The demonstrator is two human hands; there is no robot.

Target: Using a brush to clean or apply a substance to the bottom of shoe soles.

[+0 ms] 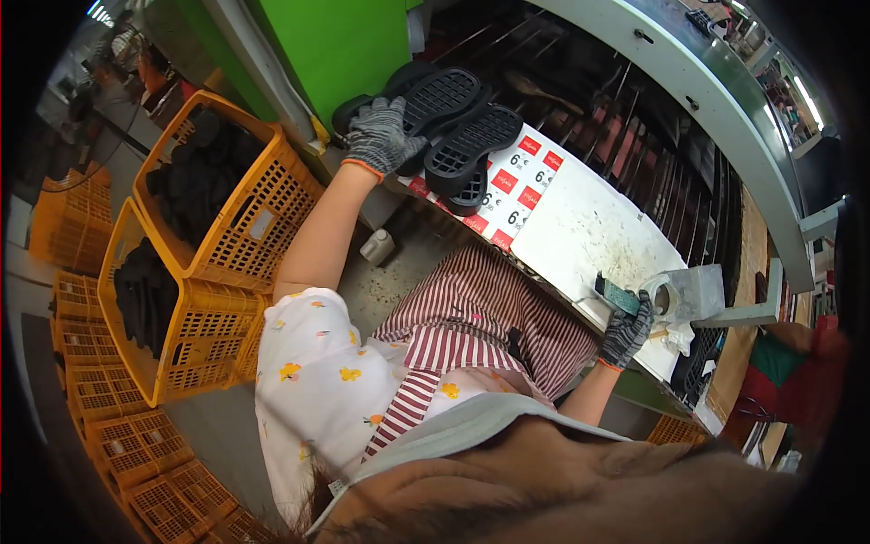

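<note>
My left hand (376, 136), in a grey striped knit glove, grips a black shoe sole in a small pile at the left end of the work ledge. Its thumb points right, and part of its hold is hidden under the palm. Beside it, another black shoe sole (473, 143) with a grid of hollows lies on top of the pile. My right hand (627, 331), gloved alike, is closed round a small dark green block (618, 296) at the ledge's right end. Whether the block is a sponge or a brush I cannot tell. A cloudy plastic container (698, 292) stands next to it.
Behind the white ledge (580, 231) runs a rack of metal rollers (666, 172), under a pale machine frame (725, 82). Yellow crates (258, 213) filled with black pieces stand at left, with more stacked crates (100, 376) beyond. A small bottle (377, 246) is below the ledge.
</note>
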